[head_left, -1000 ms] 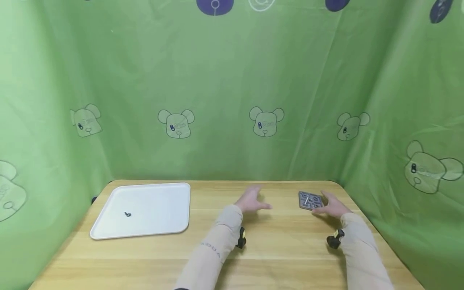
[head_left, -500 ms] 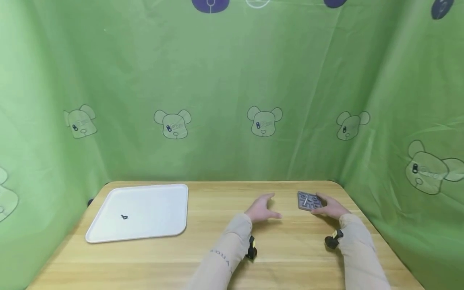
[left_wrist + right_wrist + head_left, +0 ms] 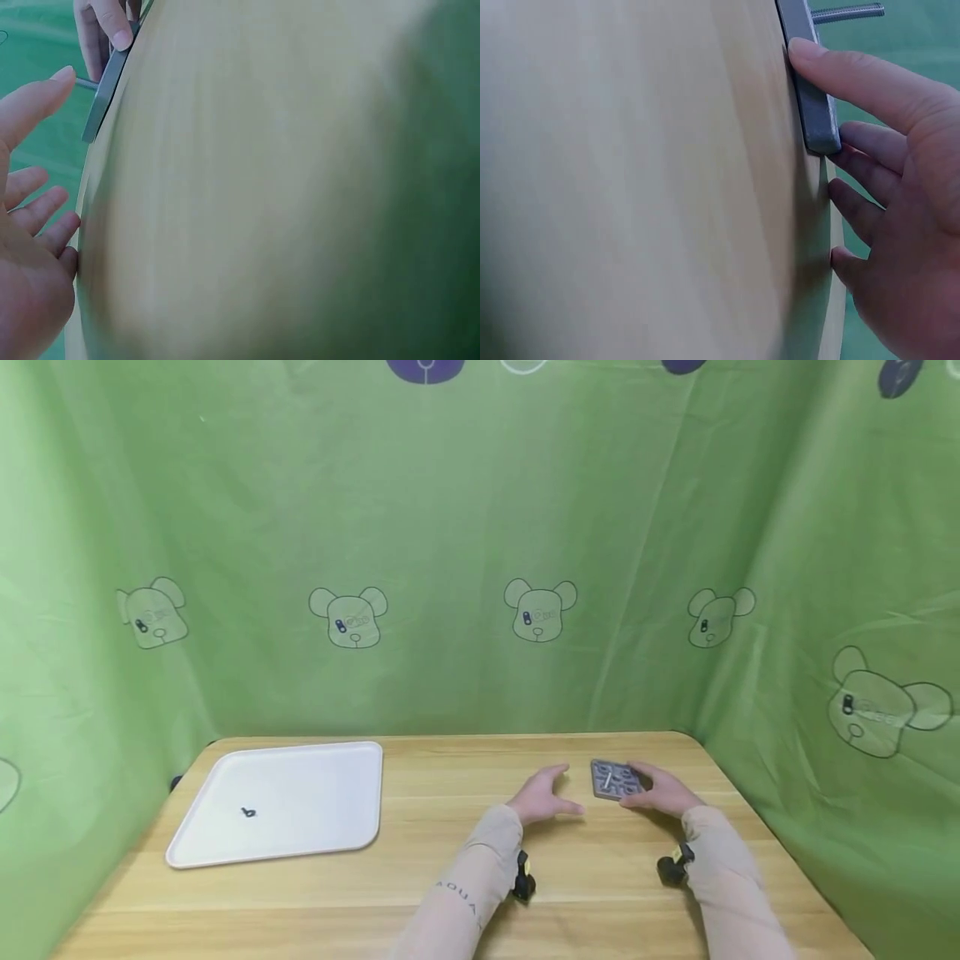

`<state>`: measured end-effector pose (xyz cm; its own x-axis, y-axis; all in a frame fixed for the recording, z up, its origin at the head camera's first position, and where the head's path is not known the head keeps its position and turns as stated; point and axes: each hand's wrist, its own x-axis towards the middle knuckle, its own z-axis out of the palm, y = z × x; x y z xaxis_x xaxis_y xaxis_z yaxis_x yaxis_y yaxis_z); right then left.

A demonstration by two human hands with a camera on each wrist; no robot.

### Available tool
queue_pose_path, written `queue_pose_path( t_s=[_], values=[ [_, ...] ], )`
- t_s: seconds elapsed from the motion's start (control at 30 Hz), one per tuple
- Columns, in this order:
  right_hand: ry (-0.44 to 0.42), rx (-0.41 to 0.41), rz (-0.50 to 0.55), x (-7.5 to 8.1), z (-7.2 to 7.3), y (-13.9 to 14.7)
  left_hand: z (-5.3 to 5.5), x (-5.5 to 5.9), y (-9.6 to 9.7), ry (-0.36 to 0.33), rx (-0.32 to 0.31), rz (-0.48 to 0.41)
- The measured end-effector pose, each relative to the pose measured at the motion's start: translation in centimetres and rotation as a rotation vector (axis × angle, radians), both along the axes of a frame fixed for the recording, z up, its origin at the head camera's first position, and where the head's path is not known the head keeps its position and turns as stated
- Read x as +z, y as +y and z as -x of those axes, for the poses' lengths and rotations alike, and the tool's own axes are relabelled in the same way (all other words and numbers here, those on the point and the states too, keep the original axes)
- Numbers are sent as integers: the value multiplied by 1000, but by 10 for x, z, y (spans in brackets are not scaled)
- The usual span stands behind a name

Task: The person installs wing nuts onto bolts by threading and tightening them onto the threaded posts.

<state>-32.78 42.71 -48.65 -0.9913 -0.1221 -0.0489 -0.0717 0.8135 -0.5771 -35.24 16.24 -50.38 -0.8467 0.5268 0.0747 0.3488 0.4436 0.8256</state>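
Observation:
A square grey plate with round recesses lies on the table at the back right. From it a threaded metal bolt stands up. My right hand grips the plate's right end, thumb on the near edge and the index finger around the far side. To the left of the plate, my left hand is held with thumb and fingers spread and nothing between them; a gap separates it from the plate.
On the left a white tray carries a small dark eye-shaped piece. Green curtains hang behind and at both sides of the wooden table.
My left hand has come right, closer to the plate. The right hand has closed on the plate's end, and plate and hand have shifted slightly left. The head view has turned a little.

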Motion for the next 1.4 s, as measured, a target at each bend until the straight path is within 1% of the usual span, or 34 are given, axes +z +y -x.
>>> queue_pose_path(
  t_s=[0.17,0.23,0.3,0.43,0.57,0.63,0.7,0.8,0.93,1.07,1.2,1.4],
  values=[
    [4,24,8,0,-3,-15,-2,1,0,-27,3,4],
    [12,41,12,-1,-3,-20,-3,1,1,-26,5,16],
    [23,56,19,-2,-4,-25,-4,1,1,-15,6,27],
    [47,91,26,-5,-4,-35,-5,2,1,31,9,49],
    [62,118,23,-5,-9,-45,-6,2,1,79,18,77],
    [68,132,16,-3,-12,-51,-7,1,0,87,26,93],
    [72,140,14,-1,-14,-58,-7,1,-2,80,32,104],
    [74,148,21,0,-17,-66,-8,2,-7,71,31,109],
    [56,144,37,0,-22,-75,-12,4,-16,68,20,108],
    [41,159,43,2,-28,-88,-17,6,-27,39,36,106],
    [40,181,43,1,-29,-98,-22,7,-39,19,53,102],
    [29,161,59,-1,-31,-118,-30,13,-60,1,71,103]
  ],
)
